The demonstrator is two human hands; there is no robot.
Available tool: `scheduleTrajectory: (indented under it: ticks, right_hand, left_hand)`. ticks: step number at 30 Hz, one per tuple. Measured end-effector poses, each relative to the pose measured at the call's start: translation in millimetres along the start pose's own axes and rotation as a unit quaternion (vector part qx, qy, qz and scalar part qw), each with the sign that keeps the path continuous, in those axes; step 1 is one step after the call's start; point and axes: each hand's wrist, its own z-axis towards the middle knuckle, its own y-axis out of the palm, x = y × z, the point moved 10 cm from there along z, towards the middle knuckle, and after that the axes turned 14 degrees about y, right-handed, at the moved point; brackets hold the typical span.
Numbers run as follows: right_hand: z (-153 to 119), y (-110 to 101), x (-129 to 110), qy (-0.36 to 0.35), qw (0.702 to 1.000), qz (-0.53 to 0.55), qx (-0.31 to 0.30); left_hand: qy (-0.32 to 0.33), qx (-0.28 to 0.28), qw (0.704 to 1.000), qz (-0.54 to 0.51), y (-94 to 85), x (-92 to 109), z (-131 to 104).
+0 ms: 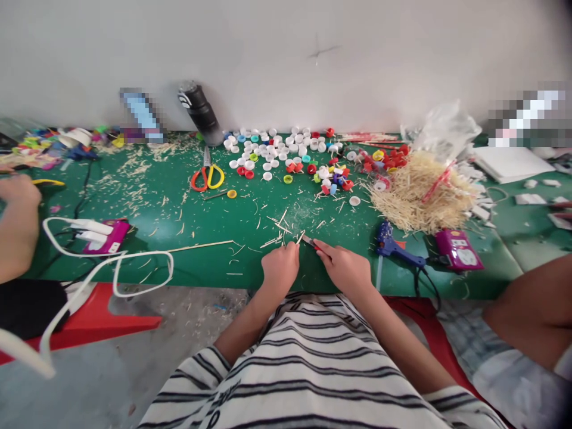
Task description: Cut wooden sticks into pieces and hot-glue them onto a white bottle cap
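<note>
My left fingers (281,265) clamp a thin wooden stick (301,238) above the green worktop (214,220), close to the near edge; my right fingers (347,268) close around a small knife (310,241) just beside it. Beyond lie shavings and bottle caps (290,146).

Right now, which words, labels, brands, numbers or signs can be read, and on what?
None reads clearly.
Striped shirt: dark lettering, too blurred.
Black bottle: pale mark, unreadable.
Left purple block, right purple block: markings too small.
Wall: crossed lines, no text.

Hands (280,267) with knife (309,241), green table (214,223), bottle caps (292,143)
</note>
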Motion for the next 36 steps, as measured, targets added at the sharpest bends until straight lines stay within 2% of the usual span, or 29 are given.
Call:
scheduleTrajectory:
  ticks: [5, 12, 23, 31, 36]
  right_hand:
    - [6, 0, -9, -0.009, 1.000, -0.015, -0.006]
    - [9, -2, -7, -0.018, 1.000, 0.006, 0.007]
    - [-1, -1, -2, -0.003, 1.000, -0.011, 0.015]
    - [8, -2, -6, 0.001, 1.000, -0.004, -0.011]
    - [11, -4, -2, -0.016, 0.999, 0.039, -0.023]
  left_hand:
    - [0.000, 0.005, 1.000, 0.008, 0.0, 0, 0]
    - [-0.011, 0.010, 1.000, 0.014, -2.6, 0, -1]
    - [-0.013, 0.008, 1.000, 0.003, -2.2, -1, -1]
    - [-0.011, 0.008, 1.000, 0.010, -2.2, -1, -1]
    - [-0.012, 0.015, 1.000, 0.004, -4.3, -1, -3]
